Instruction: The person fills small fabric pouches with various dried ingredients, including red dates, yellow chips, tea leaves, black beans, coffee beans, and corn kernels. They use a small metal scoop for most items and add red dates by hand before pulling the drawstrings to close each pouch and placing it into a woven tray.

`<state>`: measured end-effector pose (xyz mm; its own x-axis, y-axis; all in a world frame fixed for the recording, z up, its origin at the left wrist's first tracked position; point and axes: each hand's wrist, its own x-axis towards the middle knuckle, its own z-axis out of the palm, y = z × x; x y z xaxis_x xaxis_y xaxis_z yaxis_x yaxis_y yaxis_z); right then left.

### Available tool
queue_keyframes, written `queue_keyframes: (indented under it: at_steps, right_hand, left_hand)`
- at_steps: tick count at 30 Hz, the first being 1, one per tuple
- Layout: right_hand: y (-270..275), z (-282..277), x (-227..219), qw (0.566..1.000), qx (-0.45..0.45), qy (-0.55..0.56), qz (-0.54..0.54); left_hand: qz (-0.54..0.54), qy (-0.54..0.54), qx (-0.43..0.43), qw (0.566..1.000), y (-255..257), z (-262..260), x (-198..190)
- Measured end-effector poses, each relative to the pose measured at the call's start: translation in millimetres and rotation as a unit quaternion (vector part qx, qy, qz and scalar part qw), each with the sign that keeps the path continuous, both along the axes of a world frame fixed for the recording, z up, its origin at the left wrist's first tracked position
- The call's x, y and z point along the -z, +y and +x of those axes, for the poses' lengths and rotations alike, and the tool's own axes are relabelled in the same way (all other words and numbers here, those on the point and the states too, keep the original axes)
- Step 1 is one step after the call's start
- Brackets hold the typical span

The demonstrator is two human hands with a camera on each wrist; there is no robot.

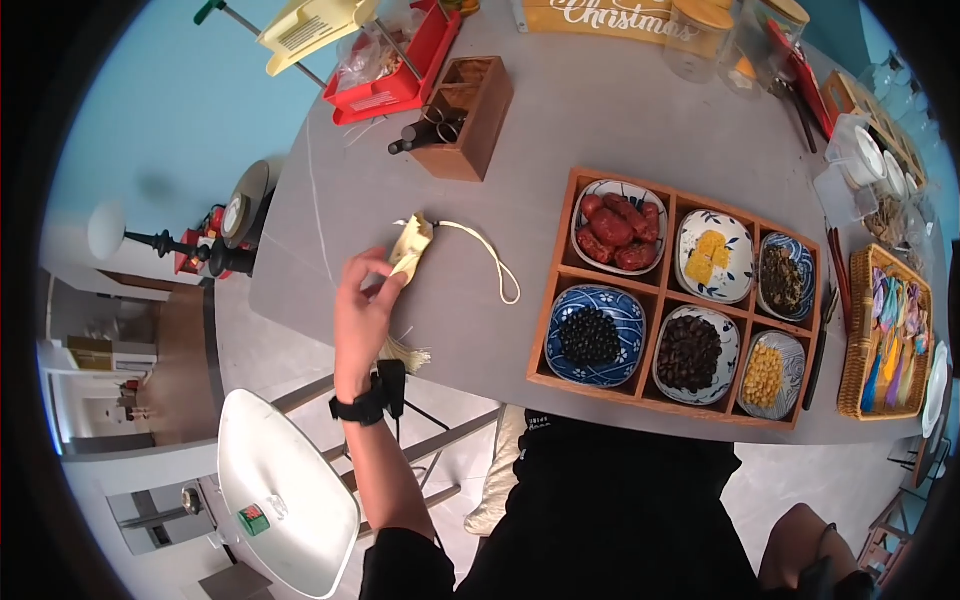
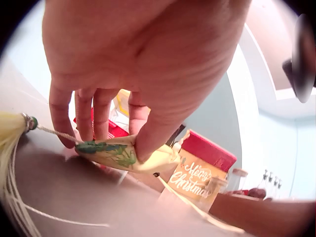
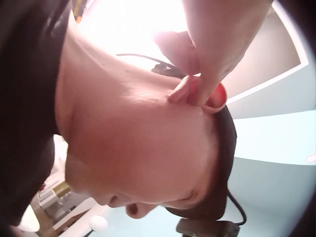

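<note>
My left hand reaches over the table's left part and pinches a small pale yellow pouch between thumb and fingers. Up close in the left wrist view, the hand grips the pouch from above, and green markings show on its side. A cream cord loop extends from one end; a pale tassel hangs by a string from the other. My right hand is up at the side of the head, fingers touching the ear; whether they grip it is unclear.
A divided wooden tray with small filled dishes lies to the right. Behind the pouch stand a wooden holder and a red rack. Glass jars are at the back; a wicker basket is far right.
</note>
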<state>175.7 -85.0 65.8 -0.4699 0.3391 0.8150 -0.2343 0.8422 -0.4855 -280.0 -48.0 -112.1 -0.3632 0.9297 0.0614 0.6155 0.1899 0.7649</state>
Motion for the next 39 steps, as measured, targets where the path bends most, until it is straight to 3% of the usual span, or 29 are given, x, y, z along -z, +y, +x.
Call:
queue_keyframes:
  at_steps: [2,6,8,10,12,13,14,15,16,17,18,19,20,26,29,31,33,34,35,36,37,38,39]
  right_hand:
    - [-1,3,-3,1.000,0.012,0.001,0.002]
    - [-8,27,4,0.995,0.096,0.006,-0.026]
    - [-15,39,30,0.966,0.235,0.010,-0.104]
    - [-17,23,59,0.884,0.395,0.060,-0.243]
    - [-4,25,83,0.874,0.295,0.190,-0.335]
    - [1,27,84,0.856,0.243,0.221,-0.399]
    - [7,17,81,0.741,0.289,0.339,-0.502]
    - [17,13,75,0.703,0.226,0.407,-0.537]
    - [24,23,77,0.696,0.113,0.432,-0.562]
    - [32,14,69,0.685,0.112,0.459,-0.554]
    - [34,25,75,0.699,0.059,0.457,-0.547]
    - [37,32,85,0.742,0.002,0.436,-0.509]
    - [35,32,80,0.719,0.044,0.446,-0.531]
    - [32,38,79,0.739,-0.001,0.459,-0.493]
    - [28,36,78,0.748,0.002,0.443,-0.494]
    - [27,30,74,0.729,0.018,0.457,-0.509]
    - [24,15,72,0.751,0.005,0.432,-0.499]
    - [22,-1,72,0.771,-0.008,0.410,-0.488]
    - [12,-27,65,0.761,0.026,0.386,-0.521]
    - [6,-45,73,0.849,-0.013,0.271,-0.454]
    - [0,-60,73,0.907,0.006,0.107,-0.407]
    - [5,-78,64,0.942,-0.021,0.028,-0.332]
    - [9,-96,71,0.974,0.008,-0.032,-0.223]
  left_hand:
    - [0.072,-0.136,-0.017,0.988,-13,9,-9]
    - [0.150,-0.204,0.040,0.967,-28,31,-28]
    - [0.180,-0.226,0.121,0.950,-39,46,-31]
    - [0.182,-0.246,0.125,0.944,-41,54,-35]
    - [0.211,-0.308,0.158,0.914,-41,64,-39]
    - [0.205,-0.268,0.149,0.929,-43,60,-38]
    - [0.200,-0.246,0.131,0.939,-46,59,-40]
    - [0.197,-0.198,0.116,0.953,-47,58,-37]
    - [0.169,-0.190,0.103,0.962,-48,59,-36]
    - [0.163,-0.191,0.099,0.963,-48,56,-28]
    - [0.167,-0.173,0.110,0.964,-45,58,-25]
    - [0.151,-0.167,0.094,0.970,-47,57,-23]
    - [0.155,-0.196,0.103,0.963,-44,61,-20]
    - [0.160,-0.201,0.076,0.963,-46,75,-19]
    - [0.177,-0.231,0.034,0.956,-46,88,-21]
    - [0.220,-0.288,-0.029,0.932,-47,96,-17]
    - [0.235,-0.279,-0.118,0.924,-39,130,-28]
    - [0.262,-0.271,-0.104,0.920,-32,150,-34]
    - [0.273,-0.317,-0.095,0.903,-24,170,-41]
    - [0.252,-0.382,-0.062,0.887,-17,188,-52]
    - [0.245,-0.468,-0.026,0.848,-6,209,-70]
    - [0.245,-0.497,-0.006,0.832,4,222,-79]
    - [0.221,-0.520,0.014,0.825,12,229,-88]
